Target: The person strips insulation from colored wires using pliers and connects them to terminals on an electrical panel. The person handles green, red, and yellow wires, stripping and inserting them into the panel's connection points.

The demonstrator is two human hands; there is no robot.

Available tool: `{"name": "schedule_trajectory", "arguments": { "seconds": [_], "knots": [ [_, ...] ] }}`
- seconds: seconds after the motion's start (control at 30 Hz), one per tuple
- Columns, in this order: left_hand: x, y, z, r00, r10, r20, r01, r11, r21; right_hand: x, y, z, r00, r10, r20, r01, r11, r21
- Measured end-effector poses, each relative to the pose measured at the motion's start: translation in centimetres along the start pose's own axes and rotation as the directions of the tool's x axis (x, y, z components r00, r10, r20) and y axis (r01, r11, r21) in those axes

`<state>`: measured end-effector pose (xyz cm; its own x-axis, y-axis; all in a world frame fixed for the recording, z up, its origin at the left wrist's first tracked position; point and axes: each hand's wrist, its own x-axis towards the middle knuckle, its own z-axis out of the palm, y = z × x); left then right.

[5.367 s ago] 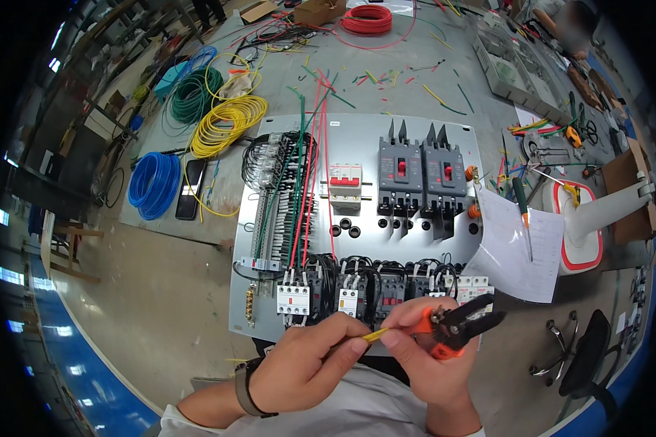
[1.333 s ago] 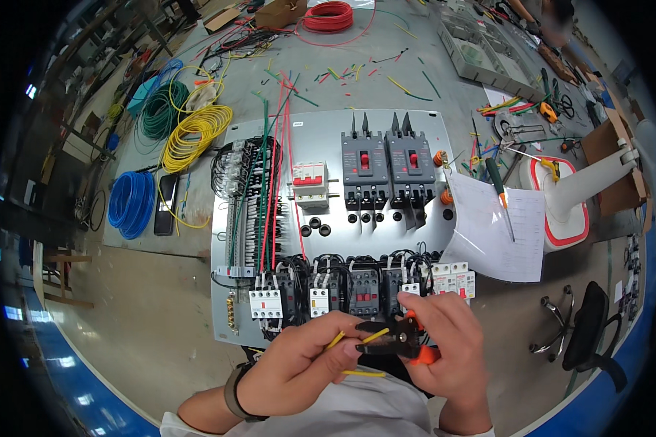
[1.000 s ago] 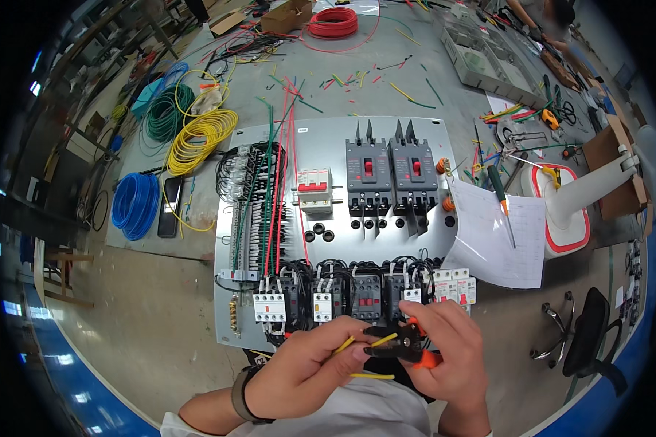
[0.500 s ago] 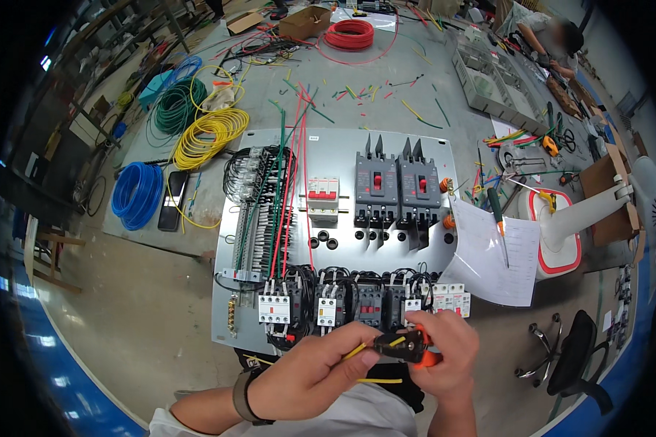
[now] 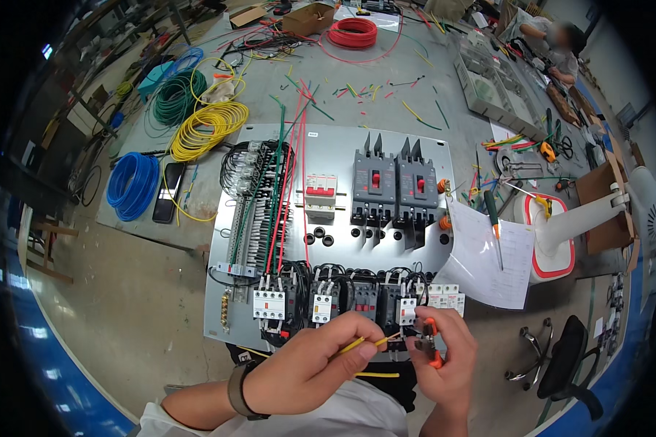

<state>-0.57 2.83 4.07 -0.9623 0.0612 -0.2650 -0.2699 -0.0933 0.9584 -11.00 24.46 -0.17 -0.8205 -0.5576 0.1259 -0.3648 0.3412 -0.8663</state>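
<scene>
My left hand (image 5: 317,368) pinches a yellow wire (image 5: 383,341) between thumb and fingers, with its thin, paler tip pointing right. In my right hand (image 5: 450,349) is a pair of wire strippers (image 5: 431,341) with orange handles and dark jaws. The jaws sit just right of the wire's tip, apart from it. Below the hands another yellow length (image 5: 377,374) shows. Just beyond them, a row of contactors (image 5: 364,298) with black wiring lines the near edge of a metal mounting plate (image 5: 335,255).
The plate also carries two large breakers (image 5: 375,182), a small breaker (image 5: 320,193) and a terminal strip (image 5: 259,211). Blue (image 5: 133,186), yellow (image 5: 210,131) and red wire coils (image 5: 351,33) lie around, with a phone (image 5: 169,193). At right are paper (image 5: 514,255), a screwdriver (image 5: 494,218) and a white fan (image 5: 561,233).
The wire strippers have come off the yellow wire and moved a little right, with their jaws turned. The wire's tip now shows. The whole view has shifted slightly.
</scene>
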Motion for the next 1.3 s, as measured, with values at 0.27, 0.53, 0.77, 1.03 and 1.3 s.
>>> {"name": "schedule_trajectory", "arguments": {
  "seconds": [0.27, 0.53, 0.77, 1.03, 1.3],
  "knots": [
    [-0.1, -0.5, 0.1, 0.999, -0.012, 0.038, 0.015, 0.998, -0.063, 0.7, -0.5, 0.1, 0.986, -0.143, 0.088, 0.153, 0.98, -0.125],
    [-0.5, -0.6, 0.1, 0.998, -0.054, 0.026, 0.057, 0.991, -0.118, 1.0, -1.0, 0.1, 0.974, -0.206, 0.093, 0.218, 0.964, -0.153],
    [-0.5, -0.7, 0.4, 0.999, -0.043, -0.005, 0.042, 0.992, -0.118, 1.1, -0.7, 0.1, 0.967, -0.235, 0.096, 0.247, 0.96, -0.134],
    [-0.4, -0.7, 0.3, 0.997, -0.07, 0.038, 0.075, 0.987, -0.145, 1.1, -0.6, 0.1, 0.971, -0.219, 0.1, 0.23, 0.966, -0.115],
    [-0.3, -0.3, 0.2, 0.997, -0.061, 0.04, 0.065, 0.994, -0.084, 0.9, -0.4, 0.3, 0.971, -0.217, 0.098, 0.226, 0.969, -0.095]
  ]
}}
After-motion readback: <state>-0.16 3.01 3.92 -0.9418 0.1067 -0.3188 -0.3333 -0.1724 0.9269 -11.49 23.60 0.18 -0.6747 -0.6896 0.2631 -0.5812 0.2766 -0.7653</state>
